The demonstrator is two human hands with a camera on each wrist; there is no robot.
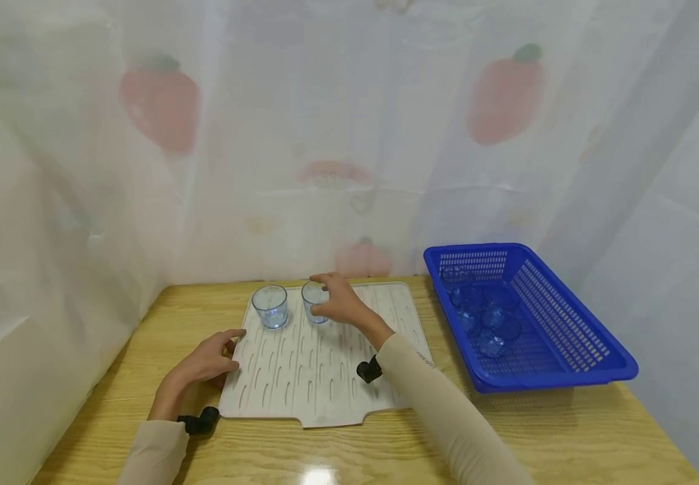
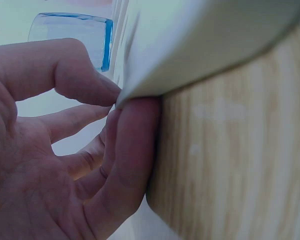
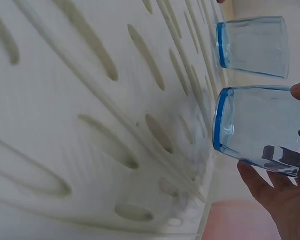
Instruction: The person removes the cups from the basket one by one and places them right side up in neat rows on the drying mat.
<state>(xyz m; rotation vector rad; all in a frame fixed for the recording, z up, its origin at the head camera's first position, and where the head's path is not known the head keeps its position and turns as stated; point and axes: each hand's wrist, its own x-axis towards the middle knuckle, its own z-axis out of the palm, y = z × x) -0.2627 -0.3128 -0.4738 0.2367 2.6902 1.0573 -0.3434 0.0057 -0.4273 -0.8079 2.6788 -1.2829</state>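
A white drying mat point(image 1: 301, 377) with raised oblong ridges lies on the wooden table. My left hand point(image 1: 209, 358) is at its left edge; in the left wrist view, thumb and fingers point(image 2: 135, 150) pinch that edge. Toward the back of the mat, my right hand point(image 1: 345, 301) grips a clear bluish glass point(image 3: 260, 120) by its sides, thumb on one side and fingers on the other. This glass is upright, its base at the mat's surface; whether it touches is hard to tell. Just left of it, a second similar glass point(image 1: 271, 308) stands upright on the mat.
To the right of the mat sits a blue plastic basket point(image 1: 558, 296) with slotted walls. Several glasses point(image 1: 491, 320) lie inside, mostly along its left side. A pale curtain point(image 1: 349, 135) with strawberry prints hangs behind the wooden table point(image 1: 252, 451) and along both sides.
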